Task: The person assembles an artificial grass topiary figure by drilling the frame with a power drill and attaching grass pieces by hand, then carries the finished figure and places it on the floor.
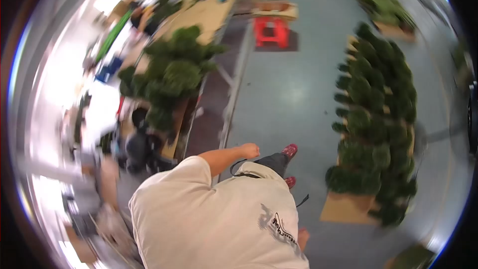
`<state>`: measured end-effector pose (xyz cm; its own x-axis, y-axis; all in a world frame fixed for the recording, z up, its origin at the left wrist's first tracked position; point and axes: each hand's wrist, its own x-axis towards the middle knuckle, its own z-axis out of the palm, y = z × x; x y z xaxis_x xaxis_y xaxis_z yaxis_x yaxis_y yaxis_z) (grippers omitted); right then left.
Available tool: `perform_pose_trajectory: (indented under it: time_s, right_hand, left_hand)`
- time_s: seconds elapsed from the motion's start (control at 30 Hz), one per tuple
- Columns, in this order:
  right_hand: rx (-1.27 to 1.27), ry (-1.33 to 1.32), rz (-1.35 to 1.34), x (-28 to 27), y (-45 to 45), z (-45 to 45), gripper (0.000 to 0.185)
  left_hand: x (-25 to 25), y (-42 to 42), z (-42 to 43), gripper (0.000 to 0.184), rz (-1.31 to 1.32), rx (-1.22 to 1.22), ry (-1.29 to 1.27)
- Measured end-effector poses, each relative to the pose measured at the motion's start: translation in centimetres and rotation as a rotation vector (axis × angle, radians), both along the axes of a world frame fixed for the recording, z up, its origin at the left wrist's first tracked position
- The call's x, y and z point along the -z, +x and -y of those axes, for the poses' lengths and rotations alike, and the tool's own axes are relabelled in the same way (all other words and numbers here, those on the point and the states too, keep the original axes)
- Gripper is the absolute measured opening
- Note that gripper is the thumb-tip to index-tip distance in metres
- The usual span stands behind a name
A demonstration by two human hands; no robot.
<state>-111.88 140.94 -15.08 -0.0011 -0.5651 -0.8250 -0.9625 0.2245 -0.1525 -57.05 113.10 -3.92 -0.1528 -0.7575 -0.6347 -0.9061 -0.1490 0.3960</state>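
My left hand (250, 150) is held out above the grey floor beside the dark trousers, fingers curled closed with nothing visible in them. Only a small part of my right hand (302, 239) shows past the lower edge of the cream shirt (214, 214); its fingers cannot be made out. Neither hand touches any object in view. Red patterned shoes (290, 151) stand on the floor below. To the right, dark green bushy pieces (368, 119) lie in a long row on brown cardboard (348, 208).
A long table (206, 17) at the upper left carries more green bushy pieces (174, 72). Ahead, a red stool (271, 32) stands by a cardboard box (275, 8). Another green pile (383, 7) lies at upper right. The left side is blurred and cluttered.
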Motion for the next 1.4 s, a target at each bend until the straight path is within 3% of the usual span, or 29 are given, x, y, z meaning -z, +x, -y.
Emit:
perform_pose_trajectory:
  time_s: [0.07,0.1,0.13,0.2,0.27,0.4,0.47,0.57,0.6,0.67,0.8,0.83,0.9,0.97,1.17,1.3,1.37,1.4]
  right_hand:
    - [-0.007,0.035,0.033,-2.6,-4.1,3.9,0.025]
    - [0.168,0.065,0.081,-2.3,-6.1,6.5,0.023]
    - [0.429,0.154,0.161,-1.6,-10.8,10.0,0.021]
    - [0.843,0.21,0.248,-1.5,-13.0,15.7,0.019]
    - [0.892,0.211,0.277,-1.5,-14.2,22.1,0.018]
    - [0.972,-0.021,0.42,-3.8,-9.9,36.8,0.018]
    - [0.83,-0.078,0.379,-6.1,-5.6,43.8,0.021]
    - [0.878,-0.13,0.594,-9.1,2.2,52.0,0.017]
    - [0.853,-0.138,0.587,-9.7,4.9,54.1,0.017]
    - [0.71,-0.107,0.677,-9.6,10.8,56.4,0.016]
    - [0.374,0.01,0.582,-8.0,20.4,59.0,0.023]
    - [0.364,0.016,0.577,-8.2,22.6,59.5,0.023]
    - [0.228,0.092,0.442,-8.6,26.0,60.5,0.027]
    - [0.196,0.102,0.401,-7.8,27.6,62.9,0.029]
    - [0.223,0.121,0.271,-7.5,30.4,76.5,0.03]
    - [0.332,0.128,0.491,-7.4,33.9,92.1,0.034]
    - [0.353,0.124,0.59,-8.0,38.8,101.4,0.035]
    - [0.235,0.06,0.654,-11.1,43.0,104.1,0.035]
  left_hand:
    - [0.0,0.2,-3.8,0.028,-0.014,0.171,-0.153]
    - [-0.3,0.1,-5.5,0.029,0.026,0.02,-0.105]
    - [-0.5,-5.7,-2.9,0.03,0.082,-0.125,-0.026]
    - [2.5,-2.8,-7.4,0.032,0.239,0.027,-0.066]
    - [5.0,-2.1,-11.5,0.031,0.263,-0.189,-0.026]
    - [6.6,-1.1,-18.4,0.031,0.283,-0.31,0.101]
    - [11.8,-0.6,-20.8,0.03,0.177,-0.408,0.172]
    - [7.4,-0.6,-18.5,0.03,0.118,-0.369,0.186]
    - [8.4,-0.1,-17.5,0.03,0.101,-0.39,0.179]
    - [11.4,1.7,-17.0,0.027,0.194,-0.396,-0.021]
    - [7.7,6.4,-11.0,0.024,0.187,-0.544,-0.162]
    - [5.3,7.6,-9.1,0.023,-0.019,-0.899,-0.156]
    - [1.2,9.4,-5.3,0.023,-0.237,-1.245,-0.139]
    - [-0.1,10.9,-1.9,0.035,-0.722,-1.728,-0.181]
    - [-2.4,14.2,7.5,0.049,-1.044,-2.016,-0.375]
    - [-3.9,15.3,14.0,0.055,-1.11,-2.19,-0.604]
    - [-4.9,15.7,17.1,0.064,-0.985,-2.35,-0.72]
    - [-5.3,15.6,18.5,0.065,-0.965,-2.341,-0.751]
